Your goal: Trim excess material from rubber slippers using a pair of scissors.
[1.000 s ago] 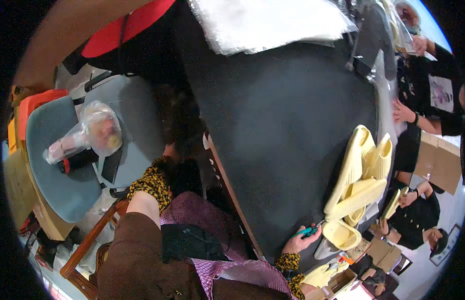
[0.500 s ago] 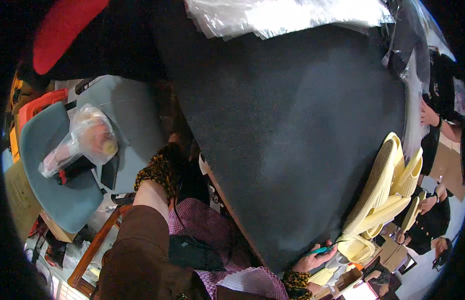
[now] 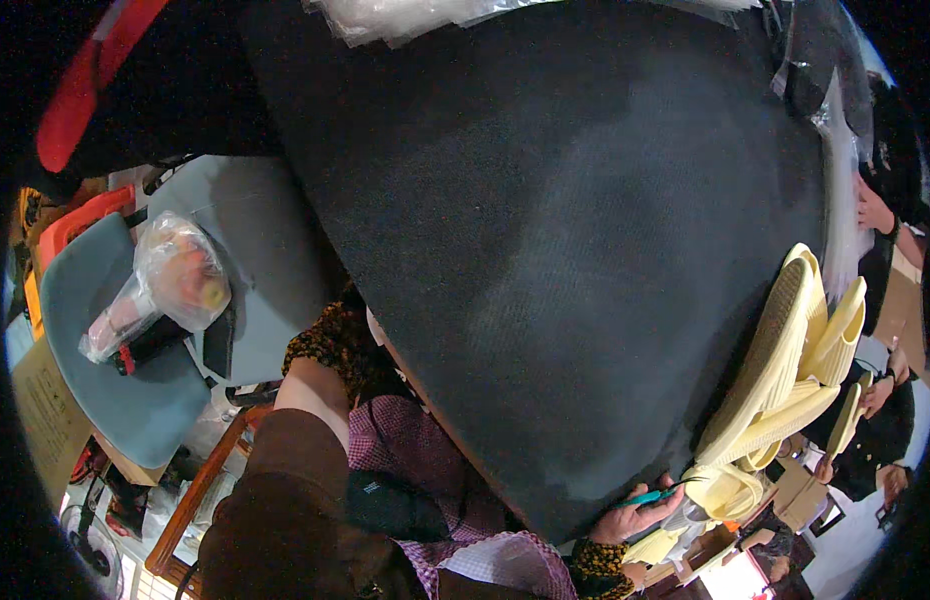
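Observation:
My right hand (image 3: 630, 520) is closed around a small teal-handled cutting tool, apparently snips (image 3: 648, 497), at the near right corner of the black tabletop. Its thin dark tip points at the pale yellow slippers (image 3: 775, 385) piled along the table's right edge. My left arm (image 3: 315, 390), in a brown sleeve with a dark patterned cuff (image 3: 330, 345), reaches down beside the table's left edge. The left hand itself is hidden past that cuff, so its fingers do not show.
Clear plastic bags (image 3: 435, 15) lie along the far edge of the black table (image 3: 545, 230). A blue-grey chair (image 3: 115, 390) at left bears a plastic bag of fruit (image 3: 180, 275). Other people's hands (image 3: 873, 208) work at the right, one pair with a yellow slipper (image 3: 847, 418).
The view has shifted, so the table fills more of it and the far bags sit higher. My left hand has slipped out of sight by the table edge. The right hand keeps its tool.

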Demonstrator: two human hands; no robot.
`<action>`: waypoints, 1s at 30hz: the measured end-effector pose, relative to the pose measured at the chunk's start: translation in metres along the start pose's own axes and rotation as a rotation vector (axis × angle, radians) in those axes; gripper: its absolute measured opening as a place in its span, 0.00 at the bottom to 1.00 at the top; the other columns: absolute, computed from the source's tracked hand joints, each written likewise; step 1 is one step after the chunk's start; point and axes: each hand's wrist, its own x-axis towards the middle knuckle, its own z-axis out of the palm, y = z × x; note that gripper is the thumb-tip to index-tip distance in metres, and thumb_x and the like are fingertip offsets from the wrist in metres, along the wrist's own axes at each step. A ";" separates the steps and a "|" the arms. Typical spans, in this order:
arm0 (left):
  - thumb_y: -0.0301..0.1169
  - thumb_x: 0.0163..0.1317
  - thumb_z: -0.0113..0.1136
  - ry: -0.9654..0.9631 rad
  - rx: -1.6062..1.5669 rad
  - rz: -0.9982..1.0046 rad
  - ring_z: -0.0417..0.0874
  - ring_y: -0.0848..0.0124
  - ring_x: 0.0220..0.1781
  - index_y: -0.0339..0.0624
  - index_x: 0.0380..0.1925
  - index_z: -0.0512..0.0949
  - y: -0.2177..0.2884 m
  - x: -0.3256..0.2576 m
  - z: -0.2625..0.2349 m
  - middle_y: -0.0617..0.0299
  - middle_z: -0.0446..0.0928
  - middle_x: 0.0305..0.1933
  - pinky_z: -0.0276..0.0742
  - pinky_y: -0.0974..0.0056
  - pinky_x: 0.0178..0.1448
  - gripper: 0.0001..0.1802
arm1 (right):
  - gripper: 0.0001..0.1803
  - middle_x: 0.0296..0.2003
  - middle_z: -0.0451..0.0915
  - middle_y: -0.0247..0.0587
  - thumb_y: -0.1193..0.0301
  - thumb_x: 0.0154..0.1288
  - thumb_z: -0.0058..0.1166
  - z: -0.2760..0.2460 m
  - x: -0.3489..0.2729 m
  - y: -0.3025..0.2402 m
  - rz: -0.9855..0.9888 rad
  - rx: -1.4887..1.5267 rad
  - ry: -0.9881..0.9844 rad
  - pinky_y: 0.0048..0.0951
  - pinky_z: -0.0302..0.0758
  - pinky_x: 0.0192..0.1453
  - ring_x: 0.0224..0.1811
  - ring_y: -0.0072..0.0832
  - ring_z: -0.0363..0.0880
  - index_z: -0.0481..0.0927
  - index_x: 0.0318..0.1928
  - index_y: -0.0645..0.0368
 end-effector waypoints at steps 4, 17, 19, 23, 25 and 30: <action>0.43 0.53 0.60 0.042 -0.036 -0.031 0.79 0.57 0.44 0.44 0.45 0.71 0.003 0.002 0.000 0.48 0.76 0.44 0.76 0.56 0.50 0.23 | 0.34 0.56 0.63 0.49 0.62 0.65 0.50 0.000 -0.003 -0.003 0.025 -0.015 -0.016 0.35 0.56 0.64 0.58 0.35 0.61 0.52 0.64 0.65; 0.44 0.54 0.60 0.198 -0.189 -0.168 0.80 0.60 0.42 0.45 0.45 0.70 0.018 0.006 0.010 0.51 0.77 0.42 0.77 0.58 0.49 0.22 | 0.34 0.55 0.64 0.51 0.63 0.66 0.50 -0.002 0.003 -0.009 -0.025 -0.194 -0.016 0.37 0.57 0.64 0.58 0.38 0.63 0.52 0.64 0.66; 0.44 0.54 0.60 0.224 -0.208 -0.184 0.81 0.61 0.42 0.45 0.45 0.70 0.024 0.004 0.012 0.51 0.78 0.42 0.77 0.59 0.49 0.22 | 0.34 0.55 0.64 0.51 0.63 0.66 0.49 0.000 0.004 -0.008 -0.059 -0.201 -0.019 0.37 0.57 0.64 0.58 0.38 0.62 0.52 0.64 0.67; 0.44 0.54 0.59 0.217 -0.202 -0.149 0.81 0.62 0.41 0.46 0.45 0.70 0.065 -0.014 -0.009 0.52 0.78 0.42 0.77 0.60 0.48 0.22 | 0.35 0.55 0.64 0.51 0.60 0.66 0.48 -0.006 0.002 0.002 -0.107 -0.220 -0.023 0.39 0.56 0.64 0.58 0.39 0.62 0.52 0.65 0.67; 0.43 0.55 0.58 0.182 -0.154 -0.071 0.80 0.63 0.40 0.46 0.45 0.70 0.096 -0.030 -0.039 0.53 0.77 0.41 0.77 0.60 0.47 0.21 | 0.35 0.55 0.64 0.51 0.59 0.67 0.48 -0.006 0.003 0.003 -0.132 -0.231 -0.029 0.39 0.56 0.64 0.58 0.39 0.62 0.52 0.65 0.67; 0.41 0.57 0.56 0.104 -0.012 0.107 0.79 0.65 0.38 0.46 0.44 0.70 0.157 -0.075 -0.118 0.55 0.76 0.39 0.76 0.62 0.45 0.18 | 0.35 0.56 0.63 0.51 0.60 0.67 0.47 -0.004 0.001 0.000 -0.099 -0.245 -0.022 0.39 0.55 0.64 0.58 0.39 0.62 0.51 0.65 0.67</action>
